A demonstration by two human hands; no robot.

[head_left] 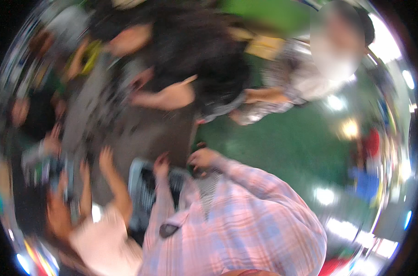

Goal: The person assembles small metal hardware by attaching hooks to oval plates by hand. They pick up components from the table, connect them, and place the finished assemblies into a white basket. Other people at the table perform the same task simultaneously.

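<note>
The whole picture is smeared by motion. My left hand [161, 164] is raised over the rim of a grey-blue plastic crate [136, 177]; its fingers are too blurred to tell open from closed. To its right, my right hand [202, 159] is in front of my pink plaid shirt [255, 211], fingers curled closed round something dark. Dark bits show above and below that hand, but their kind cannot be made out. The dark table's corner is just beyond both hands.
A dark table [144, 131] with blurred dark pieces [96, 96] stretches ahead and left. Several people work around it, one in pale pink [108, 239] close on my left, one in black [195, 50] leaning in ahead. Green floor [273, 147] lies right, with a blue bin [366, 183] beyond.
</note>
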